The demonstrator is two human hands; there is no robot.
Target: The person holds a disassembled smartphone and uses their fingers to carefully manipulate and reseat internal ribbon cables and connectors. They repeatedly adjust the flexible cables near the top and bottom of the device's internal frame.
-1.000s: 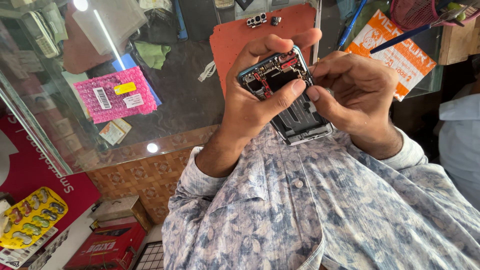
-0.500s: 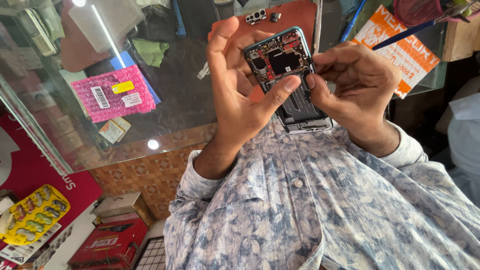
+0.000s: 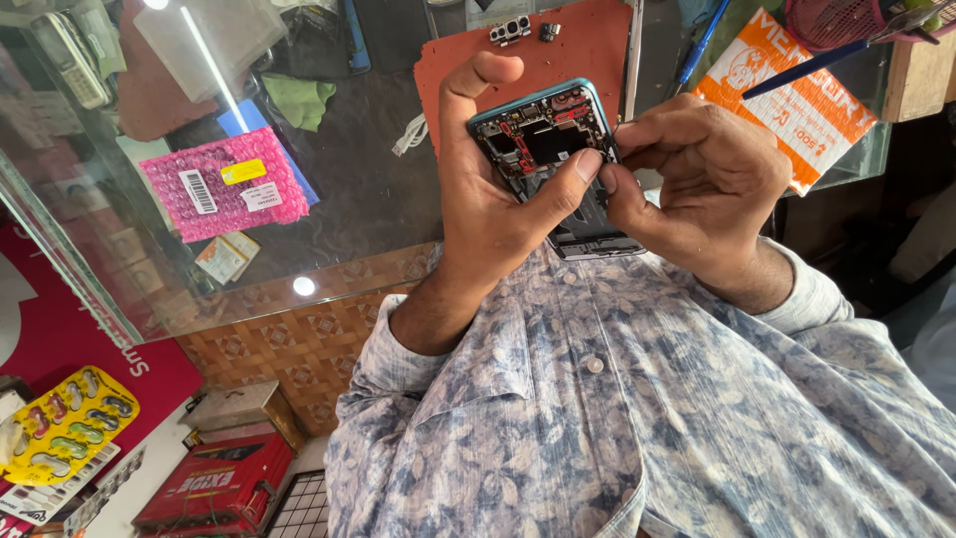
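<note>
Here, seen from the head camera, a person in a blue patterned shirt holds an opened phone (image 3: 554,164) with its back cover off, circuit boards exposed, above the near edge of a glass counter (image 3: 358,214). The left hand (image 3: 493,199) wraps the phone from its left side, fingers curled behind it and thumb pressed across its middle. The right hand (image 3: 697,184) closes on the phone's right edge, fingertips pinched at the frame; whether they grip a small tool cannot be told. Beyond the phone lies a red work mat (image 3: 568,50) carrying small camera modules (image 3: 510,30). Left of the phone sits a pink bubble-wrap pouch (image 3: 224,184); right of it, an orange printed packet (image 3: 797,100) under a blue pen (image 3: 802,68).
</note>
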